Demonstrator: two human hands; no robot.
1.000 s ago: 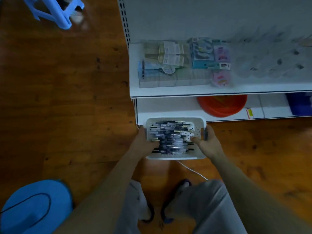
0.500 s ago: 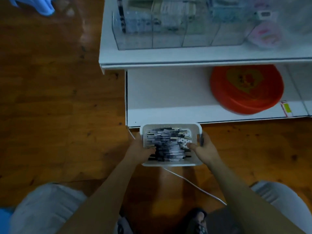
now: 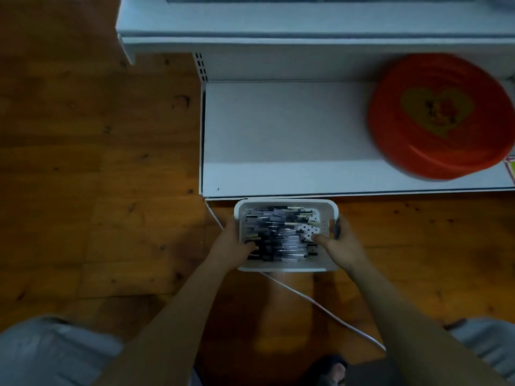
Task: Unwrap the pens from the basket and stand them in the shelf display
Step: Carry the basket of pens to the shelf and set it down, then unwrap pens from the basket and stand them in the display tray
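A small white perforated basket [image 3: 287, 266] sits low over the wooden floor, just in front of the bottom shelf. It is filled with several dark pens in clear wrappers [image 3: 274, 236], lying crosswise. My left hand [image 3: 231, 247] grips the basket's left rim, thumb inside on the pens. My right hand [image 3: 338, 246] grips the right rim, thumb inside and fingers round the outer wall. Whether the basket touches the floor is unclear.
The white bottom shelf [image 3: 278, 129] lies right behind the basket, with a round red-orange basin [image 3: 434, 115] on its right part. An upper shelf edge [image 3: 250, 37] juts out above. A white cable [image 3: 312, 299] runs across the floor under the basket. My knees flank the bottom corners.
The view has dropped and moved closer to the bottom shelf. Both hands have kept their grip on the basket, which has come lower, next to the shelf's front edge.
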